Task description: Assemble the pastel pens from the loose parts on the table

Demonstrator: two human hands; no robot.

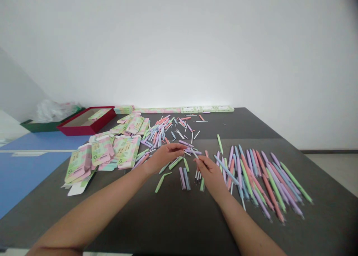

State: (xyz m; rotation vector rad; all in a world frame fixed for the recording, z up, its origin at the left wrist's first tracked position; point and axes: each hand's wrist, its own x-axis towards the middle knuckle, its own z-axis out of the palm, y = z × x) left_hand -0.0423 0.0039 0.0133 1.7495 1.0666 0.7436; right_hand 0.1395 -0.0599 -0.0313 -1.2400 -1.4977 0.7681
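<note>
In the middle of the dark table, my left hand (pixel 165 157) is closed in a pinch at the end of a short purple pen barrel (pixel 195 151). Just to its right, the fingers of my right hand (pixel 208 170) grip a thin white pen refill (pixel 194 153), which slants up to the barrel. Below my hands lie a purple and a blue pen part (pixel 185 179) side by side, a bent green piece (pixel 161 182) and several dark-tipped refills (pixel 197 176). Part of the refill is hidden by my right fingers.
Many pastel pens (pixel 260 181) lie spread at the right. A heap of loose pen parts (pixel 160 131) sits beyond my left hand, beside flattened printed cartons (pixel 123 151). A red box lid (pixel 84 130) and a green tray with plastic bags (pixel 56 111) stand far left; small boxes (pixel 207 109) line the wall.
</note>
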